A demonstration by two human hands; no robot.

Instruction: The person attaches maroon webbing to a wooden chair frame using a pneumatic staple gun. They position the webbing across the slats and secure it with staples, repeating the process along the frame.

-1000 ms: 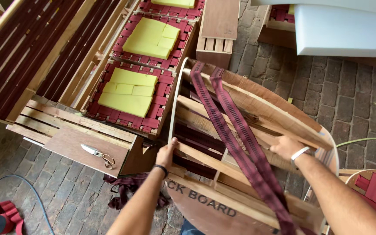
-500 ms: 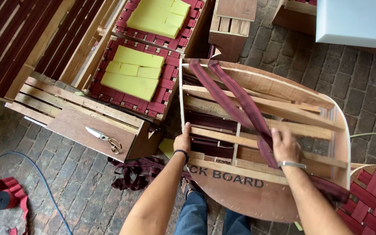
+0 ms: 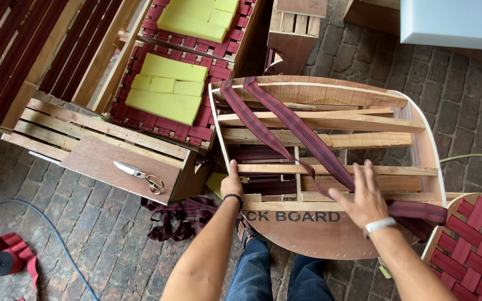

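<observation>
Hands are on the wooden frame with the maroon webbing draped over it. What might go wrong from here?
1. The frame seems steadied only by the left hand on its edge; it may tip or slide on the brick floor.
2. The webbing straps lie loose under the right hand and may slip off the slats.
3. The scissors lie unguarded on the crate nearby.

- One view only, from the person's head, looking steeply down over both forearms.
- It sits close above the wooden frame (image 3: 330, 167), which fills the centre.
- Brick floor (image 3: 85, 245) rings the edges; no second view shares the scene.
</observation>
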